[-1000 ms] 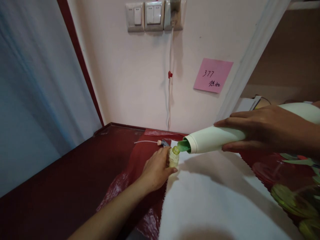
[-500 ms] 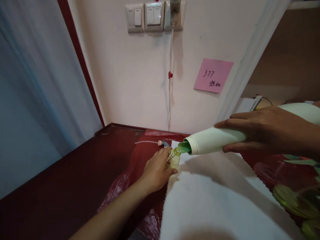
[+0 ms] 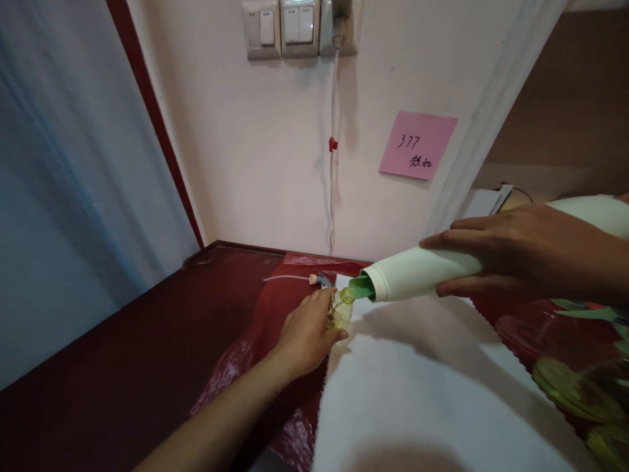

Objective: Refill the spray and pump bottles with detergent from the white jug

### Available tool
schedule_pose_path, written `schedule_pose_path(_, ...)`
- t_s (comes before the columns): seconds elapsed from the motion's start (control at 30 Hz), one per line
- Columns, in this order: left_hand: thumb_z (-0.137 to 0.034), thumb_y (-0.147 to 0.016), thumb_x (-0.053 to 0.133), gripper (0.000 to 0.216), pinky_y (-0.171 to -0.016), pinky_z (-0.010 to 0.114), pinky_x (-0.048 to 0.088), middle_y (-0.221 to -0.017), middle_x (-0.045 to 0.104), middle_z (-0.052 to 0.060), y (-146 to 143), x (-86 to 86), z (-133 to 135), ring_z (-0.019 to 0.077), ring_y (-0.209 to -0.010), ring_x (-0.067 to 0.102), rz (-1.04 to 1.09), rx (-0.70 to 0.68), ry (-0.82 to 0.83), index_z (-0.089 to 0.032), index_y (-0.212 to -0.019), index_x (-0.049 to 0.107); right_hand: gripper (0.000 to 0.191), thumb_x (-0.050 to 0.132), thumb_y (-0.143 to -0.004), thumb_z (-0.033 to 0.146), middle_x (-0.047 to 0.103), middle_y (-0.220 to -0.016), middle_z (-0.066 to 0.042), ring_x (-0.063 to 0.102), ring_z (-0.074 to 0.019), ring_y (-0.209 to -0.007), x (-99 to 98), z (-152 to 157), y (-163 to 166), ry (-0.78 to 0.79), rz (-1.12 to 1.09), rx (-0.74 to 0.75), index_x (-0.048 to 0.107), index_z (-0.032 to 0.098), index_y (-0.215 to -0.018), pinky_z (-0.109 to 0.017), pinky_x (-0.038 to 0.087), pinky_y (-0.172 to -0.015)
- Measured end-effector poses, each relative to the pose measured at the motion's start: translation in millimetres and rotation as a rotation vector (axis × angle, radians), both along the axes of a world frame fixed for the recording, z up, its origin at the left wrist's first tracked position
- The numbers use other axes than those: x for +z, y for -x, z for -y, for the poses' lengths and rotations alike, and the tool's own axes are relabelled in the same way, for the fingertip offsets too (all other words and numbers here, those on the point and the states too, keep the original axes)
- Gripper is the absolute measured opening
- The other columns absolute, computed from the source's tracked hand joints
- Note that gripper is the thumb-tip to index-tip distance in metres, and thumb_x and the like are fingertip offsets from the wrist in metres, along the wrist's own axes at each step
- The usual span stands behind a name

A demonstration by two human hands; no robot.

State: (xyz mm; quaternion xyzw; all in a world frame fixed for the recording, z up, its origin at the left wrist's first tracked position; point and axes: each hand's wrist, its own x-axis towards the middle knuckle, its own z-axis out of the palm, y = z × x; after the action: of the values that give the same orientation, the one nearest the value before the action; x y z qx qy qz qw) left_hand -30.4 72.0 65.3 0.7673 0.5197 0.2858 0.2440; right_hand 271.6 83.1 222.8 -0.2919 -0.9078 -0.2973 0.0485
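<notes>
My left hand [image 3: 309, 331] is wrapped round a small yellowish clear bottle [image 3: 341, 310] with an uncapped neck, tilted a little to the right. Clasped in my right hand [image 3: 515, 252] is a pale green flask [image 3: 422, 272], tipped nearly level with its mouth to the left. The green lip inside that mouth meets the bottle's neck, and whether liquid is running there I cannot tell. Just behind my left hand lies a spray pump head [image 3: 319, 280] with a thin dip tube pointing left. The flask's far end runs out of view at the right.
White cloth [image 3: 403, 400] covers the middle of the dark red table [image 3: 147, 347], over crinkled red plastic film [image 3: 226, 373]. Yellow-green glassware [image 3: 572, 390] stands at the right. Behind are the wall, a pink note [image 3: 419, 145], a plugged-in cord [image 3: 333, 190] and switches [image 3: 299, 26].
Both hands keep their holds, and the flask's mouth stays at the bottle's neck. The whole view has shifted slightly; the bottle shows a bit more clearly.
</notes>
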Motion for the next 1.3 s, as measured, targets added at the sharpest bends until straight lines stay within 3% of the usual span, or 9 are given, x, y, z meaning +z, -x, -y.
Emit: schedule_pose_path(1.3, -0.03, -0.081, 0.074, 0.064, -0.103, 0.055, 0.044, -0.142, 0.058, 0.011, -0.3, 3.4, 0.7, 0.0358, -0.132, 0.052, -0.07, 0.005, 0.017, -0.025, -0.139, 0.048, 0.04, 0.051, -0.095, 0.061, 0.073, -0.087, -0.001, 0.063, -0.0198, -0.054, 3.0, 3.1, 4.6, 0.014, 0.029, -0.063, 0.064, 0.031, -0.118, -0.028, 0.029, -0.05)
